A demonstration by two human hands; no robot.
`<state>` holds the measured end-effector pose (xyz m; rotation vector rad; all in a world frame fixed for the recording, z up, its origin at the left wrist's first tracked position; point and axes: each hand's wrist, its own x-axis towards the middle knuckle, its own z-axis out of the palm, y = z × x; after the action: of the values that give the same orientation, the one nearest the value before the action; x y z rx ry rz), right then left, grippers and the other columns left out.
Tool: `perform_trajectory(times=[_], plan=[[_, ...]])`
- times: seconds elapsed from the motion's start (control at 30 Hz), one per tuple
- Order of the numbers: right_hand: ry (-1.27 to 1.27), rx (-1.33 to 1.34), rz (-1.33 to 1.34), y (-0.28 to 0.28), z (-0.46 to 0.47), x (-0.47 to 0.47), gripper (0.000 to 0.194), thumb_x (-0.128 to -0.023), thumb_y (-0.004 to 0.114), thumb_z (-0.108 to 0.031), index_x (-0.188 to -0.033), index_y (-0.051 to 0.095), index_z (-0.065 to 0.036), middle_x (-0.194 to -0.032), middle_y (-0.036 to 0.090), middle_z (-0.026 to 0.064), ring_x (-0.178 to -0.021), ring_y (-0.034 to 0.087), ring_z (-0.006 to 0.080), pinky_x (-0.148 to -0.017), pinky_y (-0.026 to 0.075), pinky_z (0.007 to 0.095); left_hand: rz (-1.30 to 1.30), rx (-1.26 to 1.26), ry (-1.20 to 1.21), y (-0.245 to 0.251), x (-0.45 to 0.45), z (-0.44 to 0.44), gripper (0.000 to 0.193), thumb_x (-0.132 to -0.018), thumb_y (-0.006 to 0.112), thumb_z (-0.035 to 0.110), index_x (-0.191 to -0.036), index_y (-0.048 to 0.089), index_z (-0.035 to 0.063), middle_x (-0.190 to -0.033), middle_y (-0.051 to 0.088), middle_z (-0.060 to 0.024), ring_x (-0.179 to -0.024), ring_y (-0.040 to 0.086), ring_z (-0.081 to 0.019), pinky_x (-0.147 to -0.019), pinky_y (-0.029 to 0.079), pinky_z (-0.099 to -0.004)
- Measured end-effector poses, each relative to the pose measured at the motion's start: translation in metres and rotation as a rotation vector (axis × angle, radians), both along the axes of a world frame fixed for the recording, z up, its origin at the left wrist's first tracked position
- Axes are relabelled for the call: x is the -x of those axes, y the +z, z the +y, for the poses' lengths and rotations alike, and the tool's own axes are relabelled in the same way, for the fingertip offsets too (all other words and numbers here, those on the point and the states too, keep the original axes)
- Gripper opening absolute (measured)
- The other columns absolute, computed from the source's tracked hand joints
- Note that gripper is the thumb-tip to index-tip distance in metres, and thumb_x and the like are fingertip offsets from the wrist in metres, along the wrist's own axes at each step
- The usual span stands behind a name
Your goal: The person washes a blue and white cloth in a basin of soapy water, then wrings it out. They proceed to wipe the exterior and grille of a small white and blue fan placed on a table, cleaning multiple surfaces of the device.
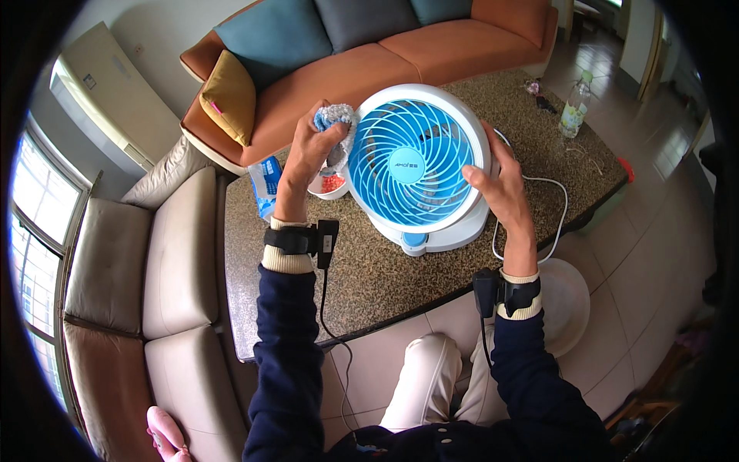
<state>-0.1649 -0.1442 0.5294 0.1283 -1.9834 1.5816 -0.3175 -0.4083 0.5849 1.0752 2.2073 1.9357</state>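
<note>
A white and blue electric fan (404, 164) stands on the speckled stone table (346, 277), its round grille tilted up towards me. My left hand (314, 141) is closed on a grey and blue cloth (340, 130), which is at the left edge of the fan's rim. My right hand (499, 182) grips the fan's rim on the right side, thumb at the front and fingers behind. Below the cloth, a white bowl (330, 193) with small red pieces is partly hidden by my left hand and the fan.
Left of the bowl lies a blue and white packet (265, 187). A plastic bottle with a green cap (575, 107) stands at the back right. A white cord (566, 211) loops beside the fan. Sofas border the table behind and left; a pale round basin (563, 306) is at lower right.
</note>
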Motion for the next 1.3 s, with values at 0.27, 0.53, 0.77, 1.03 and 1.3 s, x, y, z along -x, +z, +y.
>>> perform_trajectory(times=[0.27, 0.53, 0.77, 1.03, 1.3], plan=[[-0.002, -0.006, 0.009, 0.001, 0.001, -0.001, 0.09, -0.066, 0.067, -0.056, -0.137, 0.043, -0.007, -0.113, 0.045, 0.0225, -0.109, 0.053, 0.0355, -0.093, 0.045, 0.0424, -0.108, -0.064, 0.07, -0.05, -0.034, -0.026, 0.02, -0.079, 0.062, 0.016, -0.091, 0.054, 0.0036, -0.08, 0.057, 0.0004, -0.072, 0.052, -0.0064, -0.067, 0.043, -0.0224], [0.023, 0.027, 0.012, -0.002, 0.001, 0.001, 0.09, -0.065, 0.068, -0.053, -0.137, 0.042, -0.006, -0.112, 0.045, 0.021, -0.11, 0.05, 0.0354, -0.094, 0.043, 0.0437, 0.013, -0.002, 0.017, -0.004, 0.002, 0.001, 0.025, -0.081, 0.058, 0.013, -0.103, 0.056, 0.0004, -0.088, 0.061, -0.0021, -0.077, 0.056, -0.0091, -0.07, 0.047, -0.0252], [0.011, 0.027, 0.02, -0.003, 0.0, 0.0, 0.09, -0.066, 0.067, -0.054, -0.137, 0.042, -0.005, -0.111, 0.045, 0.021, -0.11, 0.051, 0.0364, -0.094, 0.043, 0.0439, -0.211, -0.201, 0.028, -0.061, -0.029, -0.023, 0.02, -0.078, 0.061, 0.013, -0.094, 0.055, 0.0028, -0.083, 0.058, -0.0005, -0.072, 0.053, -0.0066, -0.067, 0.045, -0.0218], [0.049, 0.046, 0.045, 0.004, -0.003, -0.002, 0.088, -0.066, 0.067, -0.051, -0.137, 0.043, -0.004, -0.111, 0.046, 0.0203, -0.109, 0.052, 0.0339, -0.093, 0.043, 0.0431, -0.057, -0.078, -0.052, -0.022, 0.001, -0.013, 0.022, -0.08, 0.06, 0.013, -0.099, 0.056, 0.0023, -0.087, 0.059, -0.0003, -0.077, 0.054, -0.0078, -0.073, 0.045, -0.0242], [0.037, 0.026, 0.029, -0.002, -0.001, 0.0, 0.089, -0.066, 0.067, -0.052, -0.137, 0.042, -0.004, -0.112, 0.046, 0.0198, -0.111, 0.05, 0.033, -0.094, 0.042, 0.0435, -0.233, -0.165, -0.039, -0.062, -0.025, -0.028, 0.019, -0.079, 0.061, 0.013, -0.093, 0.053, 0.004, -0.085, 0.059, -0.0005, -0.074, 0.053, -0.0075, -0.069, 0.044, -0.0229]])
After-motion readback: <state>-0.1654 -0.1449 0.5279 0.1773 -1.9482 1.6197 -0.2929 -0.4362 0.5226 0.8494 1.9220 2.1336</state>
